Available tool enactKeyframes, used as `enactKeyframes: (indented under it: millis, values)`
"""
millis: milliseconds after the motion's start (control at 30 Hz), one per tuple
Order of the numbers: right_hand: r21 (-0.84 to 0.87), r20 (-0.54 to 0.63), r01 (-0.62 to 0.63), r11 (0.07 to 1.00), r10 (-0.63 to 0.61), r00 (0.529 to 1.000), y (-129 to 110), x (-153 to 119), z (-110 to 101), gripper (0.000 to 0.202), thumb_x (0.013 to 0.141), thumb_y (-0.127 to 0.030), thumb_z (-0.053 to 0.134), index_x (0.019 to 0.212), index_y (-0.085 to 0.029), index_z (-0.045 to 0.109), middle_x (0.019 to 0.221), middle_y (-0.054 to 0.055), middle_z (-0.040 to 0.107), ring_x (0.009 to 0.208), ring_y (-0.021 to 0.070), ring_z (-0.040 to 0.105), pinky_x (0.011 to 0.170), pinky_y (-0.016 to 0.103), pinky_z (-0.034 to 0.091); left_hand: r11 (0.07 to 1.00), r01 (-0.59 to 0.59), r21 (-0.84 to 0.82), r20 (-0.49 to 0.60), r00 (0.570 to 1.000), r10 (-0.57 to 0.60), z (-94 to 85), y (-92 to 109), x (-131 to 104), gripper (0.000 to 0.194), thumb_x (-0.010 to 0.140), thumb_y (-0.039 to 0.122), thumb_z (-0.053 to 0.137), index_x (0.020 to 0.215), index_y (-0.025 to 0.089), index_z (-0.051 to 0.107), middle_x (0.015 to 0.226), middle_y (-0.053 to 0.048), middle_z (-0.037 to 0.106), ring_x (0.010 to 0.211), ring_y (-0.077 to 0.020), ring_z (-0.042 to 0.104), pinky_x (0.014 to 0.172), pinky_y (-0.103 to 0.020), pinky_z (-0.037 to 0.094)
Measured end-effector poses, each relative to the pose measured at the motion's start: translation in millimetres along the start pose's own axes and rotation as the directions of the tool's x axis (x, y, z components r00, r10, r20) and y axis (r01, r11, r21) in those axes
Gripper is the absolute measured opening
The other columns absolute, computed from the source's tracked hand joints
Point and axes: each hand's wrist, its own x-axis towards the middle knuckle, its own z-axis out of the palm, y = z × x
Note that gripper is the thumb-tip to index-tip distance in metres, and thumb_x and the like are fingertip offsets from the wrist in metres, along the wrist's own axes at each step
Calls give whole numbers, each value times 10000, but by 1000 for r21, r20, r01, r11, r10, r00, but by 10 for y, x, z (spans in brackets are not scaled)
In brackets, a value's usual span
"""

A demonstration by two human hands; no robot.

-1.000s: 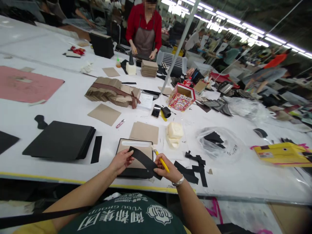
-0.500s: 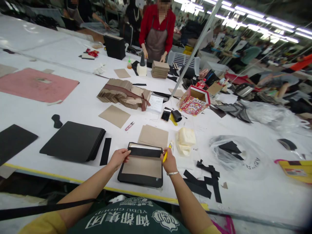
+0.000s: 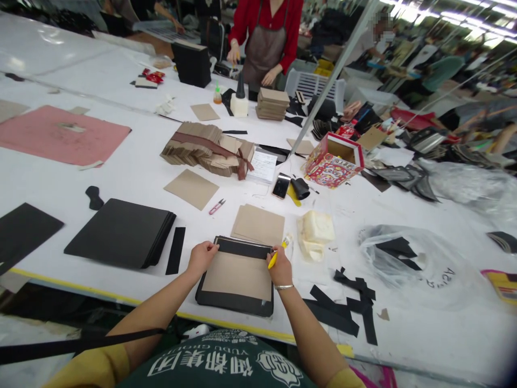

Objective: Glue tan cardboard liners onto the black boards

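Between the left hand (image 3: 202, 258) and the right hand (image 3: 280, 268), a long flat black strip (image 3: 245, 248) lay across the far end of a rectangular tan board with black borders (image 3: 237, 276). The left hand's thumb and fingers pinched the strip's left end. The right hand's fingertips were at its other end, though how firmly they held it could not be told; that same hand gripped a yellow-handled brush (image 3: 273, 261), bristles pointing away from the person.

Just beyond the strip, ahead of the hands, thin tan rectangular cards (image 3: 258, 223) overlapped on the white table (image 3: 424, 334). Beyond the right hand and to its right stood a blocky cream-coloured container (image 3: 317, 229), near the brush. Farther right and nearer the person lay a loose group of flat black pieces (image 3: 337, 313). Left of the left hand was a short narrow black band (image 3: 176, 251), and past it a stack of black rectangular sheets (image 3: 121, 233). Well ahead of the hands were small pink-handled snips (image 3: 217, 206) and a dark-screened phone (image 3: 281, 186).
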Motion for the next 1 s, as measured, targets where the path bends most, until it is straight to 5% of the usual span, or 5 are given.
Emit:
enactKeyframes:
  millis: [1000]
  values:
    - [-83,24,-42,996,44,999,19,26,66,229,785,-250,473,1007,-205,441,746,-4,592,651,139,575,575,214,365,992,32,126,43,998,-37,42,-41,66,314,727,456,458,571,193,534,570,-12,596,581,-166,538,539,-246,304]
